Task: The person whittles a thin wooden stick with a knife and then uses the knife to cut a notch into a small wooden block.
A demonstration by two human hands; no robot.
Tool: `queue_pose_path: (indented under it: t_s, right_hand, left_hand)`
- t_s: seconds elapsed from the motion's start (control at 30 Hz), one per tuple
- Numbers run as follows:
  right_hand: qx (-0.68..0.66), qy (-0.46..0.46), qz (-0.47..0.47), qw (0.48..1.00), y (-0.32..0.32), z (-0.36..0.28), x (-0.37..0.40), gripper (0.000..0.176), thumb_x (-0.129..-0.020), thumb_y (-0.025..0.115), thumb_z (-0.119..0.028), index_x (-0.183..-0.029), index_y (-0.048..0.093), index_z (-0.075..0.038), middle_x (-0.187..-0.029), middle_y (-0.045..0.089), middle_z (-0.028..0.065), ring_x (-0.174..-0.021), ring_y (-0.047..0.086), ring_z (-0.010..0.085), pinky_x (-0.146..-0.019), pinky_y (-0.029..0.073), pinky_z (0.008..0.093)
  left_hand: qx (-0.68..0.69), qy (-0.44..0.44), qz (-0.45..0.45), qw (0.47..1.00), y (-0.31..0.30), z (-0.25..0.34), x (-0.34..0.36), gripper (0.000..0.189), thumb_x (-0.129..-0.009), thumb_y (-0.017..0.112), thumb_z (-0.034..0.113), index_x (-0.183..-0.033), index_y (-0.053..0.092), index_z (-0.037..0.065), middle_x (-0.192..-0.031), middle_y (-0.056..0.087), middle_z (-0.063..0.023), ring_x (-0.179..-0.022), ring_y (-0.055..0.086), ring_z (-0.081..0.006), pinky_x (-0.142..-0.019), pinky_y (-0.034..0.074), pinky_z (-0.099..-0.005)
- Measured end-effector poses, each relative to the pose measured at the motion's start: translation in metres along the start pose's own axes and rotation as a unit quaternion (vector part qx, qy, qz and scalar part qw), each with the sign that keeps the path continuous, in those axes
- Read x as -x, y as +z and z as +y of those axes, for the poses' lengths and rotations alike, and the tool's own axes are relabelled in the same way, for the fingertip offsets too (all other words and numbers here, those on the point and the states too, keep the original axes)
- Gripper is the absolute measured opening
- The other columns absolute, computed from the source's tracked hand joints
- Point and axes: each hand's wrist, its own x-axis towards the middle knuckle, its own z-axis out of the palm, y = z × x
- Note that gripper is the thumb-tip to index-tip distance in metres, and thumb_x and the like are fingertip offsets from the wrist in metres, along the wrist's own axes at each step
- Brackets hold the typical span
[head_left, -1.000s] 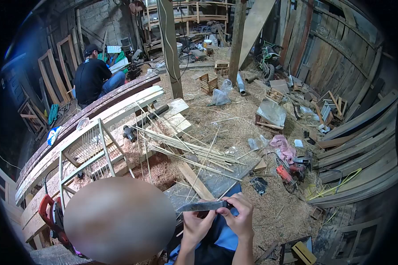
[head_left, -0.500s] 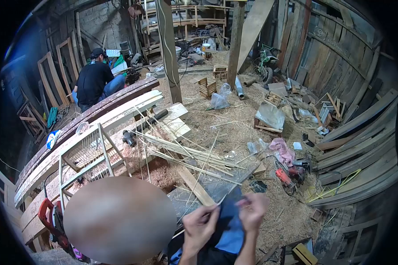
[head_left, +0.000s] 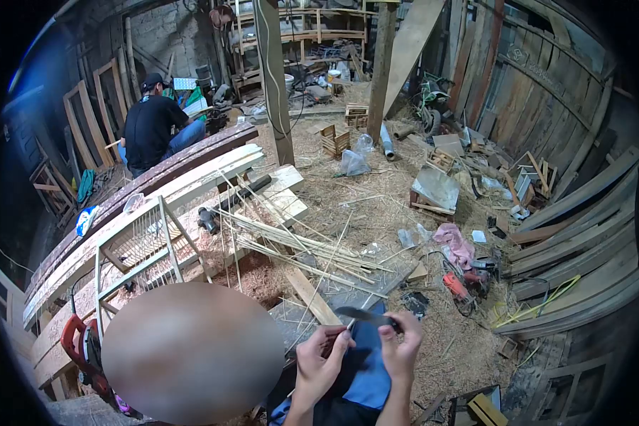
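Note:
My right hand [head_left: 402, 346] grips the handle of a dark knife [head_left: 362, 315], whose blade points left above my lap. Just to its left, my left hand [head_left: 319, 361] pinches a thin bamboo sliver [head_left: 348, 325] that slants up to meet the blade. Both hands hover over my blue trousers [head_left: 369, 380] at the bottom middle of the head view. The blade lies right at the sliver's upper end.
A bundle of bamboo slivers [head_left: 298, 248] lies across a plank [head_left: 312, 295] on the sawdust floor ahead. A slatted wooden cage frame [head_left: 142, 248] stands at left. Another person [head_left: 153, 128] sits at the back left. An orange power tool [head_left: 458, 284] and stacked planks [head_left: 582, 234] are at right.
The knife blade pointed left, went out of clear sight during a blurred stroke, and shows again a little higher and shorter. Both hands shifted slightly along the sliver.

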Motion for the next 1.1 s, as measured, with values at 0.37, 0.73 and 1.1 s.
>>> queue_pose_path:
  t_s: [0.37,0.73,1.1]
  right_hand:
    - [0.027,-0.094,-0.111,0.989,0.014,-0.018,0.003,0.036,-0.079,0.081,-0.04,-0.087,0.072,-0.006,-0.074,0.065,0.0052,-0.067,0.06,0.0262,-0.064,0.042,0.0375]
    - [-0.002,-0.109,-0.133,0.985,0.008,-0.011,0.002,0.039,-0.075,0.082,-0.042,-0.087,0.073,-0.006,-0.074,0.066,0.0042,-0.066,0.059,0.0244,-0.063,0.041,0.0368]
    - [0.019,-0.141,-0.112,0.983,0.001,0.004,-0.002,0.039,-0.072,0.084,-0.043,-0.085,0.073,-0.007,-0.074,0.065,0.002,-0.069,0.06,0.023,-0.067,0.042,0.0368]
  left_hand:
    - [-0.069,0.042,0.019,0.997,-0.004,-0.003,0.005,0.012,-0.096,0.065,0.002,-0.104,0.069,-0.006,-0.088,0.072,-0.0062,-0.077,0.064,-0.0078,-0.069,0.053,-0.024]
    - [0.009,0.036,-0.025,0.999,-0.002,-0.001,0.007,0.012,-0.095,0.058,-0.006,-0.104,0.065,-0.005,-0.098,0.067,-0.0069,-0.09,0.063,-0.0095,-0.079,0.052,-0.0236]
    - [-0.004,0.011,-0.037,0.999,-0.001,-0.002,0.006,0.009,-0.096,0.062,0.003,-0.104,0.064,-0.003,-0.092,0.067,-0.004,-0.084,0.06,-0.0072,-0.075,0.048,-0.0218]
